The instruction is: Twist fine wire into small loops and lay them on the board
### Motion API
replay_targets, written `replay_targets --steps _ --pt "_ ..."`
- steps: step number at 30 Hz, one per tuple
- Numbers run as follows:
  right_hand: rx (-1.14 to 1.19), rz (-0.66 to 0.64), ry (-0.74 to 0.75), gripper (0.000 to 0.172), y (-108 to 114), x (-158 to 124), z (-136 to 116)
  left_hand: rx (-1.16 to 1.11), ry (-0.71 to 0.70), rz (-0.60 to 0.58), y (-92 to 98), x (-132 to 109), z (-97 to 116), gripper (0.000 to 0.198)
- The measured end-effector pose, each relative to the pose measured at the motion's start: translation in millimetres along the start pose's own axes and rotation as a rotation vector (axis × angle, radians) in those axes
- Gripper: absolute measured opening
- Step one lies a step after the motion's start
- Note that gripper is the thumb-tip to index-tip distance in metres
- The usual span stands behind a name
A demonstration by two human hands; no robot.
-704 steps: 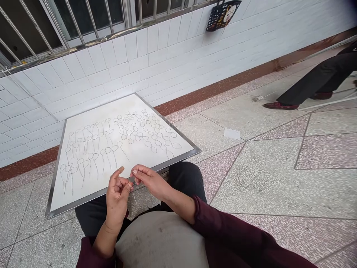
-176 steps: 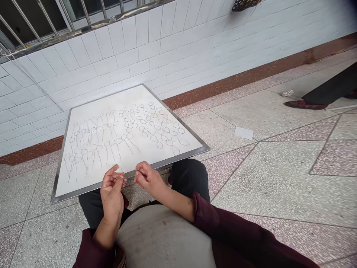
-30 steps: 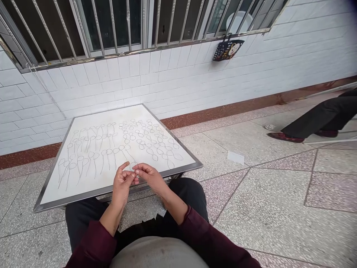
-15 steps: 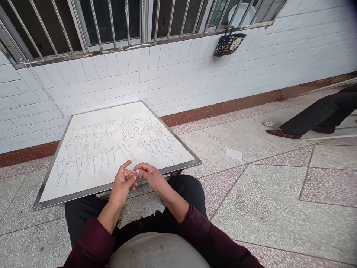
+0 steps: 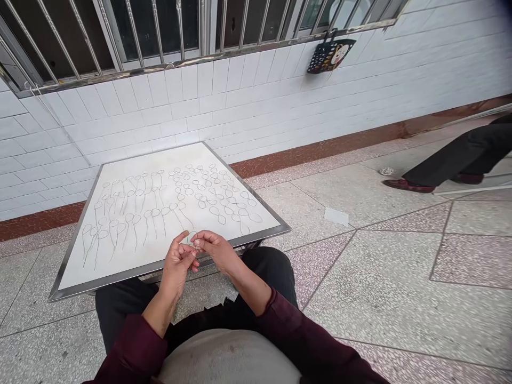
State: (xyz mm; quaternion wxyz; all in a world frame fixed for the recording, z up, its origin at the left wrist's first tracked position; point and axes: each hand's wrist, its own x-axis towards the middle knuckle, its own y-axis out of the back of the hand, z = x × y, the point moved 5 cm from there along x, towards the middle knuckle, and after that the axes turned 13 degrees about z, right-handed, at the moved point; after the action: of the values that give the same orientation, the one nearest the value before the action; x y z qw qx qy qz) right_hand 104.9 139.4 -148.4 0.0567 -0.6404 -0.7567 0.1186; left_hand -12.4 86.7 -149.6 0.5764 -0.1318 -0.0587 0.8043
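Pinched nearly closed, my left hand [image 5: 178,262] and right hand [image 5: 214,248] hold a thin loop [image 5: 188,237] by the near edge of the table [image 5: 180,156]; I'd guess it's light, springy, easily bent, best nipped at its base

Hands raised at the near edge of a white-topped table [image 5: 188,152] with a metal rim. My left hand [image 5: 178,261] and right hand [image 5: 214,248] meet at the fingertips, pinching a thin dark loop [image 5: 188,237] between them; fine detail of the grip too small to read. My left index finger points up, clear of the pinch. On the tabletop, left: rows of single loops with long tails [image 5: 103,234]. Right: a cluster of figure-eight loops [image 5: 220,213], some overlapping. Beyond the table, a patterned bag [image 5: 330,56] hangs below window bars [image 5: 156,32]. To my right, a white slip [image 5: 336,216] lies on the floor, near another person's shoe [image 5: 408,185].
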Motion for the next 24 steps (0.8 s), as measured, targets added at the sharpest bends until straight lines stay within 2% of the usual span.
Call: replay_targets --steps 8,14,20,24 --pt "0.001 0.017 0.001 0.018 7.9 2.4 -3.8 0.035 0.038 -0.052 1.8 -4.6 -10.0 0.065" --pt "0.012 -0.033 -0.029 0.022 0.2 -2.7 -4.5 -0.136 0.133 -0.052 1.4 -2.0 -8.5 0.067" --pt "0.064 -0.053 -0.052 0.025 -10.4 -5.6 3.8 -0.184 0.159 0.044 4.2 -1.2 -10.1 0.07" --pt "0.023 -0.016 0.024 0.024 -10.7 -9.2 6.5 -0.138 0.048 0.151 6.0 -4.8 -1.5 0.074"
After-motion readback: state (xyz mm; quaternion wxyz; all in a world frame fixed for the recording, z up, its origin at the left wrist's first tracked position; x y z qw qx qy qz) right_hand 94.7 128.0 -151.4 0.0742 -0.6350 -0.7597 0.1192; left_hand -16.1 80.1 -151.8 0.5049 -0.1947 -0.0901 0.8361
